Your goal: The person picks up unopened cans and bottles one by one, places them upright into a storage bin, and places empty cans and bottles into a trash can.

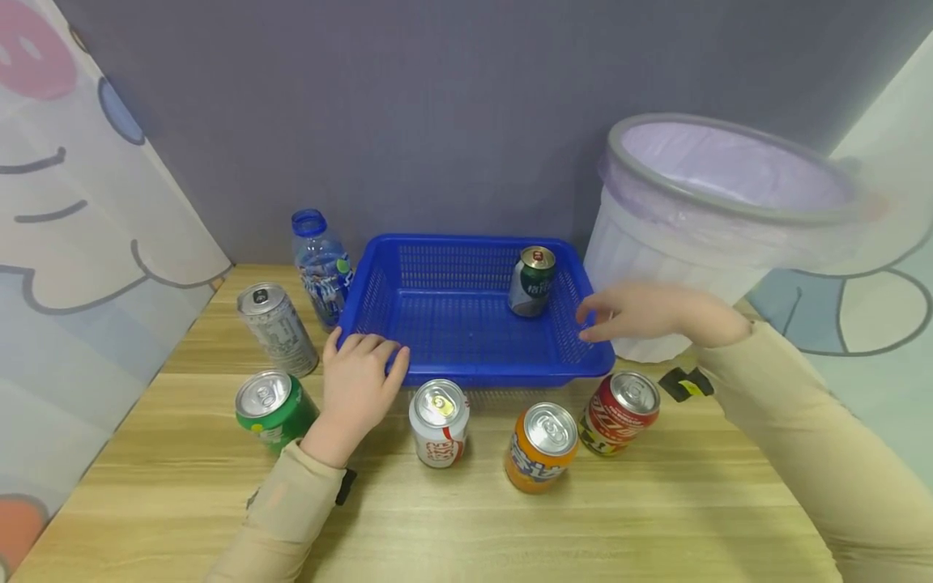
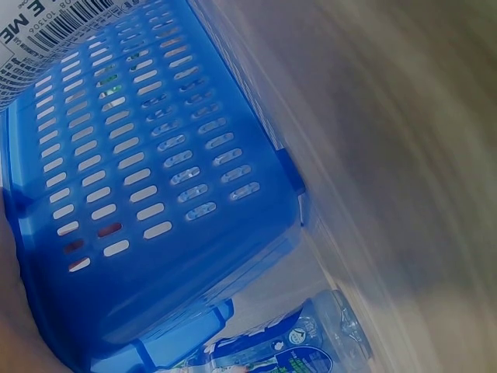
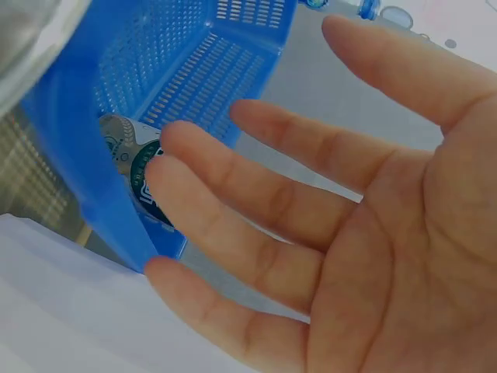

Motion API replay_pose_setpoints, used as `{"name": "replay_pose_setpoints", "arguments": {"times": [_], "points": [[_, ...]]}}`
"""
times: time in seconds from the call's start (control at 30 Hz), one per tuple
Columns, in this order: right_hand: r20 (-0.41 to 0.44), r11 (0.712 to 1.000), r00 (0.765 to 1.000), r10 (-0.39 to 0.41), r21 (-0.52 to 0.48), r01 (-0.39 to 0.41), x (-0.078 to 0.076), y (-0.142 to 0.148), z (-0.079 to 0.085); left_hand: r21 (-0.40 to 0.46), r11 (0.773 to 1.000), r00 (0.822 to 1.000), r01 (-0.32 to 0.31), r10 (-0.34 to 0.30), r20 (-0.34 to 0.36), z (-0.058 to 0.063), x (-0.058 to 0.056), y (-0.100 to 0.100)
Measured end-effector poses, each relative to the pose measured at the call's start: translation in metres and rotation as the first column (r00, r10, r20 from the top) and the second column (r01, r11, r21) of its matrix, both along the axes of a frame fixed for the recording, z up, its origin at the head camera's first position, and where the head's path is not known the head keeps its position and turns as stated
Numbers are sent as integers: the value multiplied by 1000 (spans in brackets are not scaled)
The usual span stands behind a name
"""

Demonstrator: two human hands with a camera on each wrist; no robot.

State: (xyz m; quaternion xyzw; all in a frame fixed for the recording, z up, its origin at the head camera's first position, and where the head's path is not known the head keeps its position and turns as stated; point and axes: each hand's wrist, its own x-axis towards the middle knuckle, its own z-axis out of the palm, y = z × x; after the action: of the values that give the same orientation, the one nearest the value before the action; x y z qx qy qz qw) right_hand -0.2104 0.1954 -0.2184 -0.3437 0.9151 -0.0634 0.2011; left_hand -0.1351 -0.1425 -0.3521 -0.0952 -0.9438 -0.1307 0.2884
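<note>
My left hand [image 1: 359, 380] holds the front left corner of a blue plastic basket [image 1: 466, 377], fingers over the rim. In the left wrist view only a sliver of that hand shows, beside the slotted basket wall [image 2: 124, 272]. My right hand [image 1: 641, 312] hovers at the basket's right rim, fingers spread and slightly bent with nothing in them. A green and silver can [image 1: 530, 285] stands upright inside the basket at the back right; in the right wrist view the fingers partly cover this can [image 3: 128, 148].
Left of the basket stand a clear bottle [image 1: 324, 271], a silver can [image 1: 280, 332] and a green can [image 1: 280, 413]. A white can [image 1: 440, 429], an orange can [image 1: 539, 453] and a red can [image 1: 619, 417] stand before it. A lined white bin [image 1: 663, 235] rises behind my right hand.
</note>
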Motion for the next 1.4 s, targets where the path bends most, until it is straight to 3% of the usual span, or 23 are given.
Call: {"name": "replay_pose_setpoints", "arguments": {"times": [0.23, 0.43, 0.63, 0.87, 1.1, 1.4], "points": [[-40, 1000, 999, 3, -21, -4, 13, 10, -7, -1, 1000, 1000, 1, -1, -4, 0, -1, -1], [10, 989, 1000, -12, -146, 14, 18, 24, -16, 0, 1000, 1000, -6, 6, 4, 0, 0, -1], [16, 959, 1000, -27, -281, 30, 22, 41, -31, 0, 1000, 1000, -10, 10, 21, 0, 1, -1], [17, 887, 997, -73, -457, 72, 29, 59, -54, -2, 1000, 1000, -2, 2, 4, 1, 1, 0], [42, 823, 981, -189, -538, 182, 34, 70, -73, -7, 1000, 1000, -2, 2, 3, 0, 0, 0], [43, 713, 987, -154, -687, 141, 35, 76, -92, -4, 1000, 1000, 8, -8, -26, 0, 1, 0]]}}
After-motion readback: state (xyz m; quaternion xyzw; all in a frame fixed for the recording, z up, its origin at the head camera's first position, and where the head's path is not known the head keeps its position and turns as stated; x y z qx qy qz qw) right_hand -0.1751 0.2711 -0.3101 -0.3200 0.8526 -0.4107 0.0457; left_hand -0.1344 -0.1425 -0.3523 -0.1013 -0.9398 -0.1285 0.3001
